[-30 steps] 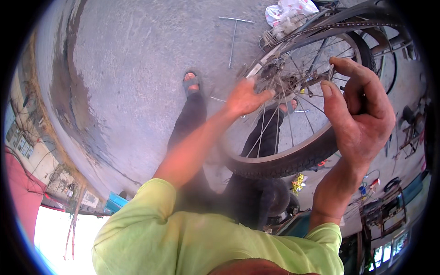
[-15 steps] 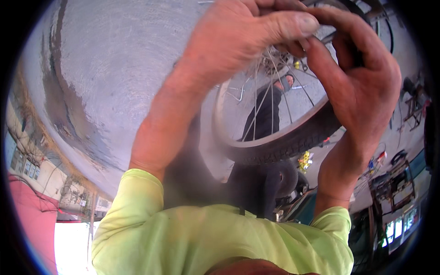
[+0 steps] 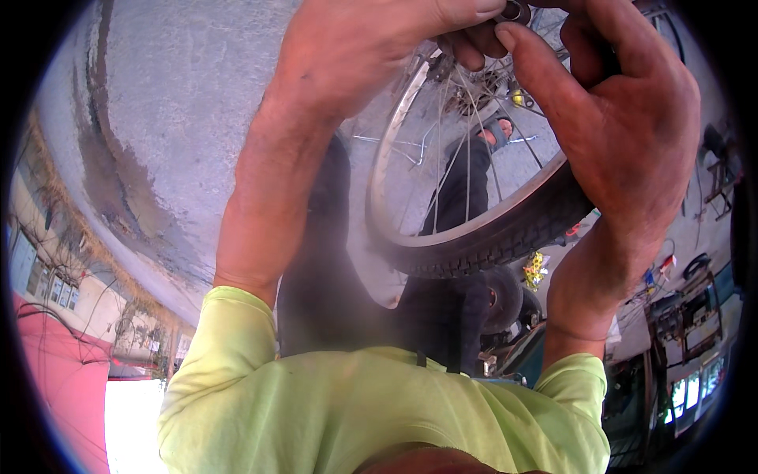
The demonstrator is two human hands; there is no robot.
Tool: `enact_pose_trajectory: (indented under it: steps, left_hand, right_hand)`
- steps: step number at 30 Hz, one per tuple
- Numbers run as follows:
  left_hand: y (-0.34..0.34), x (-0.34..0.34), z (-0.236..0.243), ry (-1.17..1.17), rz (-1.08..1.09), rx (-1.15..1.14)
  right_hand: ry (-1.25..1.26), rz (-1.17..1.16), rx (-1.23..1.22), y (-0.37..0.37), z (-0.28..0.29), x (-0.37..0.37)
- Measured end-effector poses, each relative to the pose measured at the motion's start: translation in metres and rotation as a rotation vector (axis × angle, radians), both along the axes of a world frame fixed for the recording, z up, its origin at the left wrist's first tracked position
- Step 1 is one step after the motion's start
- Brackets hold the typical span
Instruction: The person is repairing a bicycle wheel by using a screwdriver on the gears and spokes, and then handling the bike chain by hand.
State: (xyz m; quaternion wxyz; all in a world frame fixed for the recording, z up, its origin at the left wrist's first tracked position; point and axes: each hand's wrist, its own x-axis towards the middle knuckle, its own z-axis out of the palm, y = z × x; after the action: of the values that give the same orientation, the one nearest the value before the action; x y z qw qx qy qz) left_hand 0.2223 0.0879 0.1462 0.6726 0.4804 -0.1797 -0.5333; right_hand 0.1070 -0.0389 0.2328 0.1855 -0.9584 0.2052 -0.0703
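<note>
My left hand (image 3: 355, 59) and my right hand (image 3: 624, 126) meet at the upper edge, above a spoked bicycle wheel. Between their fingertips is a small dark round metal part (image 3: 515, 11) with a ring-like face; its exact kind is unclear. My left thumb and fingers close on it from the left. From the right, my right thumb and bent fingers pinch at it, partly cut off by the picture's edge. Below, the wheel's black knobbly tyre (image 3: 497, 257) and pale rim (image 3: 384, 178) stand tilted in front of my legs, with thin spokes running up behind the fingers.
My sandalled foot (image 3: 497, 133) rests on the grey concrete floor (image 3: 213, 95), near a thin metal rod tool (image 3: 416, 150). A yellow bundle (image 3: 535, 270) lies right of the wheel. Dark workshop clutter (image 3: 683, 324) lines the right side; a red sheet (image 3: 63, 371) hangs at lower left.
Both hands have shifted slightly up, and the small round part now shows between the fingertips. My left hand has moved a little left. The wheel has barely moved.
</note>
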Motion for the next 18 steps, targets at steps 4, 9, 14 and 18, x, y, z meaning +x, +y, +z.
enact_pose_trajectory:
  steps: [4, 9, 14, 18]
  left_hand:
    - [0.008, -0.003, -0.009, 0.109, 0.04, 0.024]
    - [0.035, -0.041, -0.044, -0.379, -0.054, 0.599]
    - [0.064, -0.119, -0.096, -0.39, -0.14, 0.721]
    - [0.063, -0.133, -0.099, -0.527, -0.042, 0.834]
  right_hand:
    - [-0.074, -0.01, 0.012, 0.004, -0.007, -0.001]
    - [-0.316, -0.287, 0.631, -0.003, 0.014, 0.006]
    - [-0.566, -0.254, 0.467, -0.024, -0.028, -0.036]
    - [-0.726, -0.413, 0.565, -0.035, -0.039, -0.046]
